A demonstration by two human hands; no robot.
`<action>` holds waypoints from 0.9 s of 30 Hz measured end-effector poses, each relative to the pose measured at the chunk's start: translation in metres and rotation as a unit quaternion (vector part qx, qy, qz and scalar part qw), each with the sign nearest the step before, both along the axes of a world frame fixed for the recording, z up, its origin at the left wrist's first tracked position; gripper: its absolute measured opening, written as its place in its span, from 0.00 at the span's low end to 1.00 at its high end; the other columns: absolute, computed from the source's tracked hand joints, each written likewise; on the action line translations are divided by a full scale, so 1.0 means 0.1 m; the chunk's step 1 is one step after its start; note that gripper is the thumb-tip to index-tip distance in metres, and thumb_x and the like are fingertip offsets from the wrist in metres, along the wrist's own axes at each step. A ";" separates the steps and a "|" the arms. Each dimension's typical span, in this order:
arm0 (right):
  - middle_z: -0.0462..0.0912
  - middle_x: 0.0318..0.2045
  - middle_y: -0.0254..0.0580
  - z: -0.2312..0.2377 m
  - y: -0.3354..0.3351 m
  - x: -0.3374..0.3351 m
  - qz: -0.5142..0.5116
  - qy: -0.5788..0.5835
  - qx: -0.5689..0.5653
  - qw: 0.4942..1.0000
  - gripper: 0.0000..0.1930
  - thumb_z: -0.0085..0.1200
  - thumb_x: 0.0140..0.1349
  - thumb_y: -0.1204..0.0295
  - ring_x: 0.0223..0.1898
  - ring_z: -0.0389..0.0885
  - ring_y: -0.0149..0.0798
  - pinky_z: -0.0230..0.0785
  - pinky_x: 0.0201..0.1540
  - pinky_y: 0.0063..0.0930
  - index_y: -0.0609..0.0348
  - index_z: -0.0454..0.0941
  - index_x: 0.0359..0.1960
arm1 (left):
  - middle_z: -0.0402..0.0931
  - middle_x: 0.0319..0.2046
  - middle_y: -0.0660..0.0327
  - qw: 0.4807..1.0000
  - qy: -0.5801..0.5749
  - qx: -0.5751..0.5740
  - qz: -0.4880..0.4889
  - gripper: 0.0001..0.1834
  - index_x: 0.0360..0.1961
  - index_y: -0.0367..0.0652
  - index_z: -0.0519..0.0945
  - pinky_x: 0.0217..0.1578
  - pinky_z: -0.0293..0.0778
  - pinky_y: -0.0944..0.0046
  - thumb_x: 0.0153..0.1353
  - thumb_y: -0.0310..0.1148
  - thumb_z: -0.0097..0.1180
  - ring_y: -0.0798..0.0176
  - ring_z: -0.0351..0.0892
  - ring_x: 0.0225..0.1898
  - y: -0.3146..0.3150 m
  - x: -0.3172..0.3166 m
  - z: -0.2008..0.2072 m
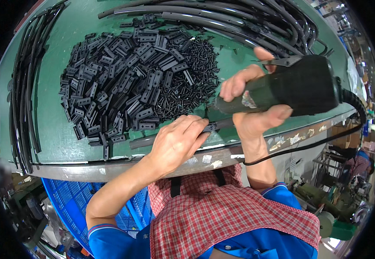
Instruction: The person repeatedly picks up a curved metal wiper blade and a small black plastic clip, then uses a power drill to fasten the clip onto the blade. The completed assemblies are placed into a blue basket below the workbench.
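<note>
My right hand [254, 97] is wrapped round a black corded electric screwdriver [300, 84], held nearly level with its nose pointing left. My left hand [179, 140] is closed on a dark tube [142, 142] lying along the table's near edge. Beside the left fingertips a small black slotted bracket [212, 127] sits against the tube. A dark screw [205, 113] stands by those fingertips, close to the screwdriver's nose; whether the two touch I cannot tell. The right hand and the tool hide part of the tube.
Loose black brackets [122, 82] form a wide heap on the green table [53, 134], with a pile of black screws [196, 73] at its right. Curved tubes [213, 19] lie at the back, thin rods [23, 86] at the left. The tool's cord [300, 149] hangs over the edge.
</note>
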State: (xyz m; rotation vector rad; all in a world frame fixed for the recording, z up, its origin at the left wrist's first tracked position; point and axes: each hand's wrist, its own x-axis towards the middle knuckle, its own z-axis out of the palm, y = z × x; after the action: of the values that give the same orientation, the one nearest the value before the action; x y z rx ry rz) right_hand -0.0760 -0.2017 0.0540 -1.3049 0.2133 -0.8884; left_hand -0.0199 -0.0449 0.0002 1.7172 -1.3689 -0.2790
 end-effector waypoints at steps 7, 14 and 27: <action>0.68 0.22 0.34 0.27 -0.10 -0.22 0.109 -0.205 0.051 0.971 0.50 0.53 0.51 0.33 0.22 0.70 0.31 0.64 0.25 0.30 0.64 0.58 0.63 | 0.75 0.40 0.52 0.990 0.094 -0.055 0.085 0.20 0.43 0.36 0.75 0.35 0.75 0.62 0.48 0.27 0.66 0.54 0.76 0.35 0.02 0.01 0.03; 0.67 0.22 0.33 0.34 0.00 -0.30 0.127 -0.222 0.109 0.961 0.47 0.56 0.52 0.37 0.22 0.68 0.31 0.64 0.28 0.32 0.64 0.59 0.63 | 0.76 0.33 0.57 0.993 0.056 -0.097 0.046 0.14 0.40 0.37 0.81 0.35 0.73 0.61 0.49 0.24 0.63 0.56 0.75 0.34 -0.01 0.04 0.04; 0.68 0.26 0.35 0.31 0.09 -0.15 0.092 -0.268 0.096 0.954 0.48 0.52 0.54 0.35 0.25 0.68 0.33 0.61 0.31 0.32 0.62 0.58 0.65 | 0.81 0.32 0.55 0.792 0.607 -0.066 0.027 0.10 0.45 0.33 0.77 0.33 0.77 0.68 0.65 0.26 0.51 0.68 0.78 0.31 0.07 0.22 0.14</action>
State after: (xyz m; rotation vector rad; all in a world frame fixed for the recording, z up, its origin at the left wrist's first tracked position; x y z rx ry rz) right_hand -0.0905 -0.1931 0.0855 -0.8501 -0.2404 -0.9997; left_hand 0.0018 -0.0380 0.0145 1.0231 -0.3393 -1.0123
